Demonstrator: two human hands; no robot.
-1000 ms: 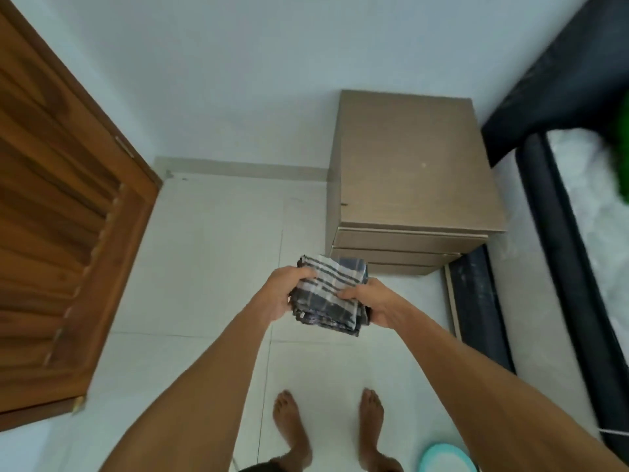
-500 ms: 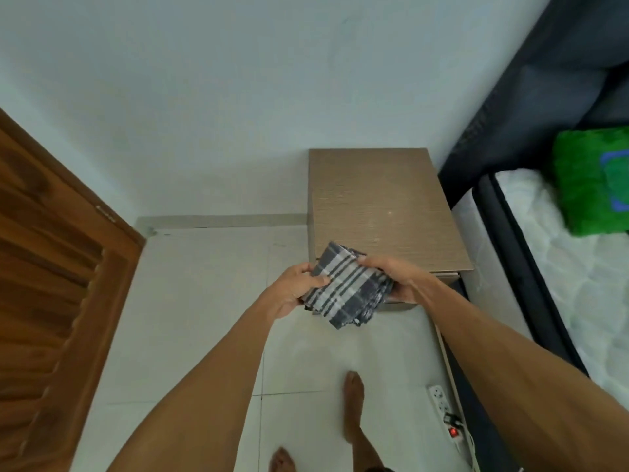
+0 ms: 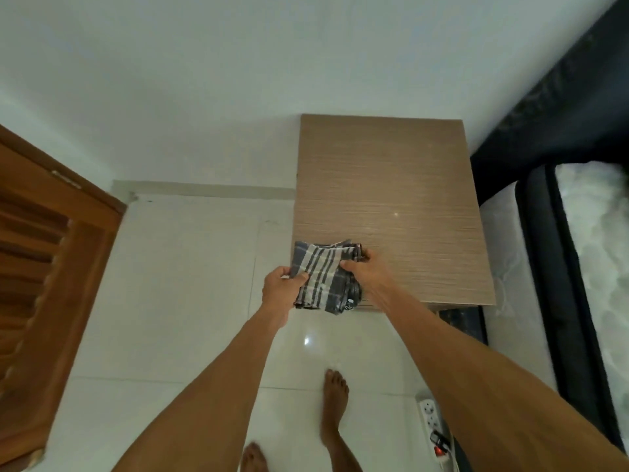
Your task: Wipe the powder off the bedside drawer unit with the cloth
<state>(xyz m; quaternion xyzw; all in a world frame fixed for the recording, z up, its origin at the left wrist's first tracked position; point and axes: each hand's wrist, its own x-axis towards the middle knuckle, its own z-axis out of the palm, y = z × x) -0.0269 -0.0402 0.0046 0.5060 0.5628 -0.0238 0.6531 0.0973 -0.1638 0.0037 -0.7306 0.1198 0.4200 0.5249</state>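
The bedside drawer unit has a light brown wood-grain top and stands against the white wall, beside the bed. A tiny pale speck shows on its top, right of centre; I cannot make out any powder otherwise. A folded grey and white striped cloth is held over the unit's front left corner. My left hand grips the cloth's left edge. My right hand grips its right side, over the unit's top.
A brown wooden door stands at the left. A bed with a dark frame and white mattress runs along the right. A white power strip lies on the white tiled floor near my bare feet.
I have stepped closer, so the drawer unit looks larger. Both hands have carried the cloth forward, from in front of the drawers to over the unit's front left corner.
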